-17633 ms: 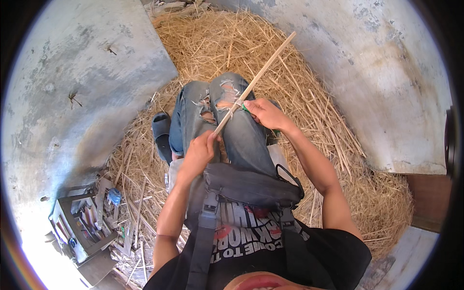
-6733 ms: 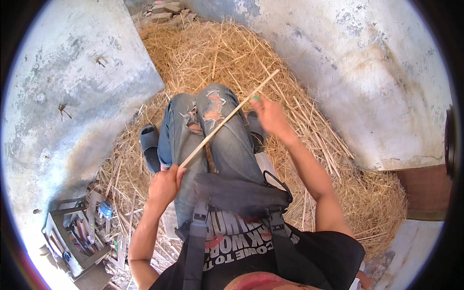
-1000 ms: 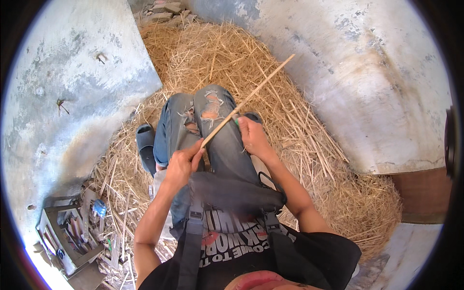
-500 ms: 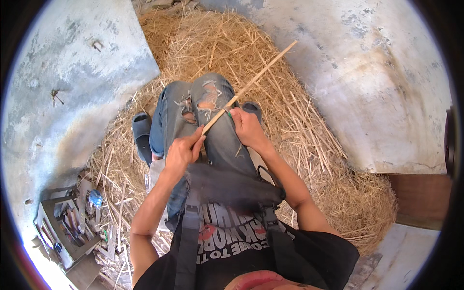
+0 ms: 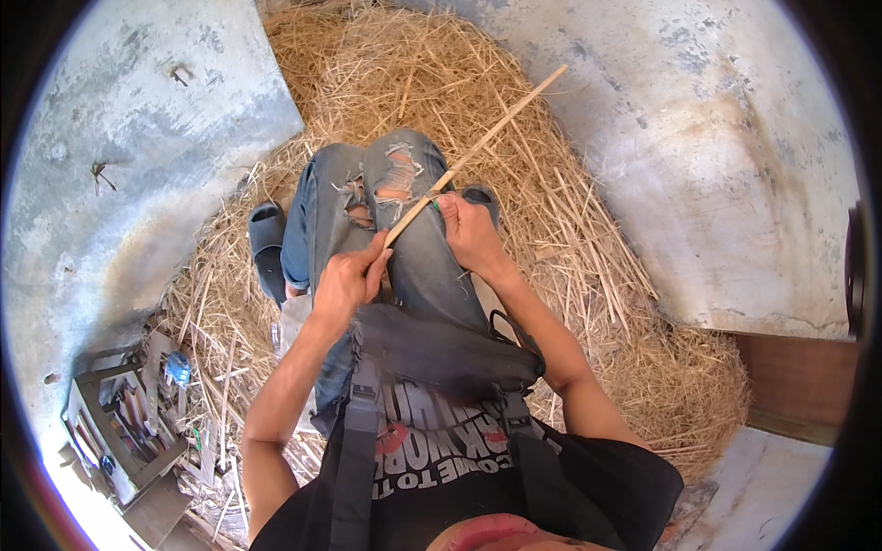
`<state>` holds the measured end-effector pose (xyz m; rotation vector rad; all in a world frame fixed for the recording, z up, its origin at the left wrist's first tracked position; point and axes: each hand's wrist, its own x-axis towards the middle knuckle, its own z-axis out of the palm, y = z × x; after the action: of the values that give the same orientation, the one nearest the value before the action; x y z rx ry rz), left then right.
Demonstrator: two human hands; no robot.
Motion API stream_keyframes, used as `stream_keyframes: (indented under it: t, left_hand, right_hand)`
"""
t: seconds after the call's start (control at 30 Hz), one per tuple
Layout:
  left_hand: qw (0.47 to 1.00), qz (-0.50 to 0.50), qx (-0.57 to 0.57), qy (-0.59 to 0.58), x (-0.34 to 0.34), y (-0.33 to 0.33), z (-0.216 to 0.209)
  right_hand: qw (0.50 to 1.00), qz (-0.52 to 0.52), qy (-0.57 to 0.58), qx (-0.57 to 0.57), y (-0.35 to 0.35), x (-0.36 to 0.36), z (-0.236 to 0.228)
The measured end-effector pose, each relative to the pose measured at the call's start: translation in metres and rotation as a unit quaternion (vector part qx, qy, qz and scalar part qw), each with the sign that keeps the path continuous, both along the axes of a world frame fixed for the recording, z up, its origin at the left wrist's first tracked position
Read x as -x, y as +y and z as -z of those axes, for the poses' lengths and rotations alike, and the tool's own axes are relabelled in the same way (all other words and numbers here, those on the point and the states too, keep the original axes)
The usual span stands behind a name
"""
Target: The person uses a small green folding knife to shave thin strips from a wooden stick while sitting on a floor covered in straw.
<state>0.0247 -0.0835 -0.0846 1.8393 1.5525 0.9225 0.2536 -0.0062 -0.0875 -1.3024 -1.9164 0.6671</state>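
Note:
A long, thin bamboo strip (image 5: 492, 136) slants over my knees, its far end up and to the right above the straw. My left hand (image 5: 349, 274) is closed around its near end, just over my lap. Close to the strip's middle is my right hand (image 5: 470, 230), fingers pinched on a small tool with a bit of green (image 5: 435, 206). That tool lies against the strip; most of it is hidden by the fingers, so its exact kind is unclear. Under the strip are my torn jeans (image 5: 404, 216).
Straw and shavings (image 5: 432, 73) cover the floor around my legs. A worn wall (image 5: 138, 147) rises at the left, another (image 5: 707, 174) at the right. A wooden box (image 5: 138, 422) of tools stands lower left, near crumpled blue plastic (image 5: 177, 369). A black bag (image 5: 441, 354) lies across my waist.
The strip's far end has risen slightly in the picture. My right hand and its tool have shifted a little up along the strip; my left hand keeps its hold.

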Motion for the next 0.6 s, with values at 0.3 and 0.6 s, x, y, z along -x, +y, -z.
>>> stream_keyframes:
  t: [0.3, 0.6]
  left_hand:
    - [1.0, 0.004, -0.025, -0.008, 0.005, -0.005, -0.001]
    - [0.999, -0.003, -0.017, -0.035, 0.005, -0.003, 0.003]
  right_hand:
    - [0.991, 0.136, 0.0, -0.017, 0.01, -0.012, -0.005]
    - [0.996, -0.041, 0.069, 0.035, 0.005, -0.012, -0.005]
